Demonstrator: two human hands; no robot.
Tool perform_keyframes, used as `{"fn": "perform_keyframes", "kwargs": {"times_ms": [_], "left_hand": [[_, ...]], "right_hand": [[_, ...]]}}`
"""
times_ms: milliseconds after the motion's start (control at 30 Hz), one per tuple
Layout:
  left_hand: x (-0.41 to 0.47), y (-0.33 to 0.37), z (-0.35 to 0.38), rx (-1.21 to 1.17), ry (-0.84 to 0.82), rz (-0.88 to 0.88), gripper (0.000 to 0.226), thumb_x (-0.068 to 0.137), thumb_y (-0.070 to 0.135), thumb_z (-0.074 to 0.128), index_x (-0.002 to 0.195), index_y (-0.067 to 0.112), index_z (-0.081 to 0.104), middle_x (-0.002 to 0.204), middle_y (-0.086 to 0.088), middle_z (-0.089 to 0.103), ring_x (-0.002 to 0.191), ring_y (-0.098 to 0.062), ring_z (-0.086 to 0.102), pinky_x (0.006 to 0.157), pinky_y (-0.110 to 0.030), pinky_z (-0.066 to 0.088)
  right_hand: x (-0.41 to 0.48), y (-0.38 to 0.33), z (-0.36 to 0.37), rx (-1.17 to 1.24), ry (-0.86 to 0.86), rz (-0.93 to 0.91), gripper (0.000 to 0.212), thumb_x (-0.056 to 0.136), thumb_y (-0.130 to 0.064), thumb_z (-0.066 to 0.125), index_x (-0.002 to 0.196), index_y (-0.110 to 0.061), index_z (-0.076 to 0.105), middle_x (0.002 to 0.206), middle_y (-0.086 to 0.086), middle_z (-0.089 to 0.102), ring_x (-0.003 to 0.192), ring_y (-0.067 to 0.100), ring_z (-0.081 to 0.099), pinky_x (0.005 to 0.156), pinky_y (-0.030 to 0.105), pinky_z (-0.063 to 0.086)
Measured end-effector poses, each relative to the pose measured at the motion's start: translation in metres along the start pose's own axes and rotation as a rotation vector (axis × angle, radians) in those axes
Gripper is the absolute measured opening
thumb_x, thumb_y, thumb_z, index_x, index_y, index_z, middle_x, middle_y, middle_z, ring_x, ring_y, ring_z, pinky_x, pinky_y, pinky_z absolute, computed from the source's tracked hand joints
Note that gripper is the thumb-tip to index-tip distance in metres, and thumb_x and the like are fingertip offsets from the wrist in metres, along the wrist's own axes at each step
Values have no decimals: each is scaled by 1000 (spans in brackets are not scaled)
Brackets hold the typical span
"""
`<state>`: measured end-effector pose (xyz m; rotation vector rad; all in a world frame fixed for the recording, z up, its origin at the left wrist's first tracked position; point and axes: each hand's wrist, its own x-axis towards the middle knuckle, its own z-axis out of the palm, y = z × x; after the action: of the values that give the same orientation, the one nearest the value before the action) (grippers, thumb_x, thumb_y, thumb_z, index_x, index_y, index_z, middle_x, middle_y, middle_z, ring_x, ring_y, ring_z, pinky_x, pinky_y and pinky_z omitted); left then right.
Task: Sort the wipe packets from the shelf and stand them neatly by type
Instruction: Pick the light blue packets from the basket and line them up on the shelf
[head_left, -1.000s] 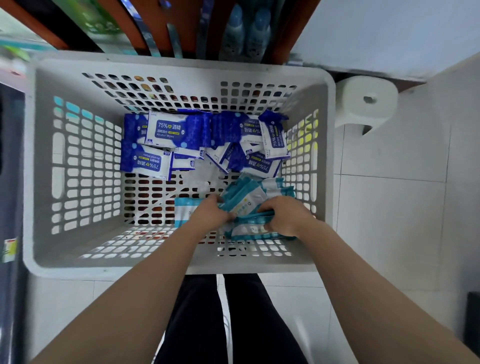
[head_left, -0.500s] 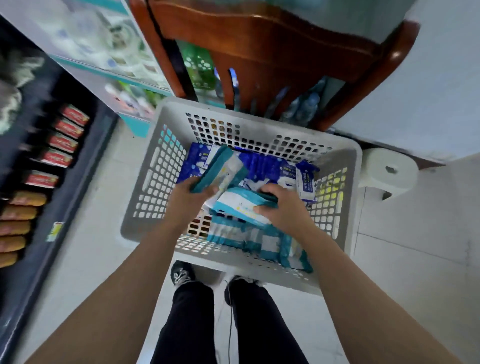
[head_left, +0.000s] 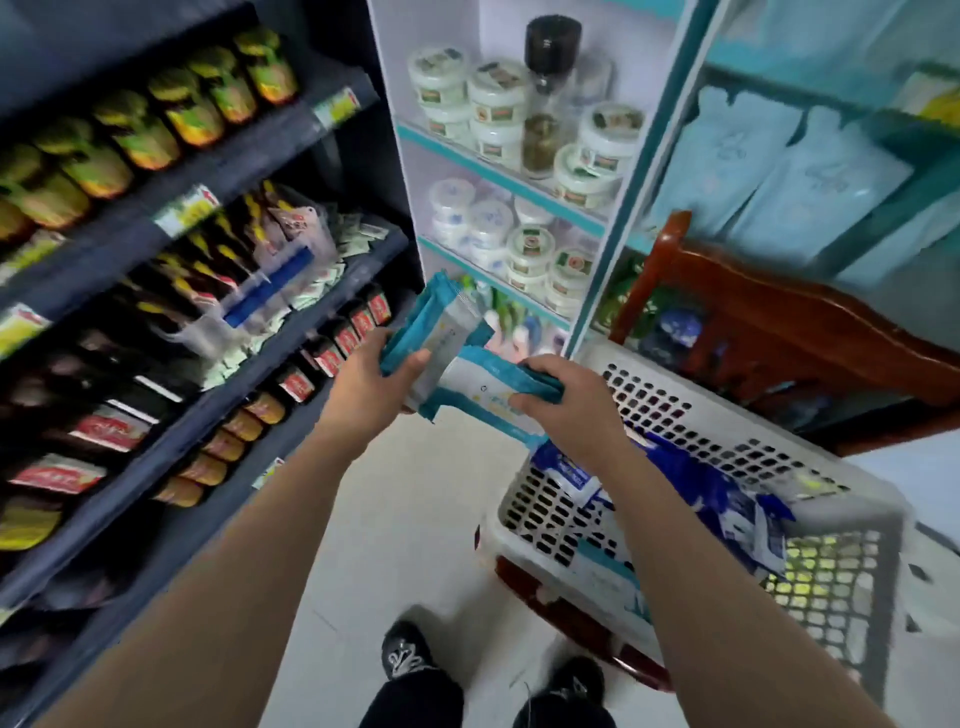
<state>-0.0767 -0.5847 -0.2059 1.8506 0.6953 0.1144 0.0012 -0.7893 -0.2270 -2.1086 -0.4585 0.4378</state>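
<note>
While teal wipe packets hang in mid-air between the dark shelf and the white basket, the left hand grips one bundle and the right hand clasps another, the bundles touching. Dark blue packets lie in the basket. This looks like carrying teal ones over; next, they need a free shelf spot to stand upright.
</note>
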Motion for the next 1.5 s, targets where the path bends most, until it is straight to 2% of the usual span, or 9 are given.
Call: {"fn": "perform_keyframes", "kwargs": {"times_ms": [100, 233, 467, 600, 733, 867, 967, 1167, 1500], "left_hand": [[11, -2, -72, 60, 64, 36, 28, 91, 41, 60, 108, 21, 51, 101, -6, 65, 82, -24, 66, 71, -44, 59], [25, 0, -157, 86, 146, 98, 34, 86, 47, 65, 107, 22, 56, 100, 1, 67, 90, -21, 65, 82, -44, 55], [60, 8, -254, 89, 329, 152, 30, 89, 37, 65, 105, 13, 59, 83, 0, 61, 62, -10, 55, 50, -23, 45], [85, 21, -293, 144, 422, 204, 19, 89, 31, 66, 95, 15, 58, 71, 7, 55, 54, -4, 48, 49, -15, 40], [112, 39, -330, 95, 515, 207, 16, 86, 31, 70, 93, 19, 61, 72, 10, 59, 60, -5, 51, 60, -24, 44], [135, 58, -366, 33, 542, 211, 20, 84, 32, 72, 84, 15, 61, 75, -3, 62, 64, -14, 54, 59, -35, 48], [153, 71, -392, 23, 557, 201, 21, 83, 36, 72, 85, 17, 61, 78, 0, 65, 63, -14, 59, 55, -30, 51], [212, 87, -452, 56, 604, 196, 25, 82, 33, 74, 92, 18, 57, 78, 5, 63, 56, -5, 58, 43, -15, 44], [315, 72, -526, 259, 654, 135, 31, 82, 32, 72, 106, 17, 63, 101, -2, 65, 90, -21, 60, 70, -31, 45]], "right_hand": [[23, -51, 40, -10, -10, -78, 29, 78, -21, 75, 105, -20, 67, 95, -6, 67, 90, 15, 62, 81, 33, 51], [54, -113, 86, -35, -35, -162, 30, 78, -22, 76, 106, -19, 67, 96, -5, 67, 88, 12, 62, 77, 27, 47], [116, -201, 134, -21, -93, -292, 30, 80, -24, 75, 108, -19, 66, 95, -5, 68, 88, 14, 63, 80, 29, 49], [162, -239, 152, -7, -157, -375, 32, 85, -22, 71, 116, -17, 63, 104, -4, 67, 95, 13, 63, 80, 27, 48], [210, -277, 163, -29, -197, -445, 25, 88, -28, 67, 111, -19, 62, 99, -5, 66, 88, 13, 62, 71, 29, 46], [246, -318, 172, 10, -232, -517, 23, 89, -25, 66, 111, -20, 62, 96, -10, 65, 84, 5, 61, 67, 21, 44], [270, -346, 179, 26, -265, -558, 16, 89, -22, 65, 105, -22, 62, 91, -15, 63, 78, -5, 58, 57, 7, 39], [322, -397, 205, 58, -270, -589, 16, 91, -20, 64, 106, -19, 60, 98, -11, 64, 86, -2, 60, 56, 6, 42], [397, -462, 248, 65, -251, -533, 16, 92, -27, 62, 105, -19, 56, 108, -8, 63, 90, 3, 65, 54, 17, 50]]}}
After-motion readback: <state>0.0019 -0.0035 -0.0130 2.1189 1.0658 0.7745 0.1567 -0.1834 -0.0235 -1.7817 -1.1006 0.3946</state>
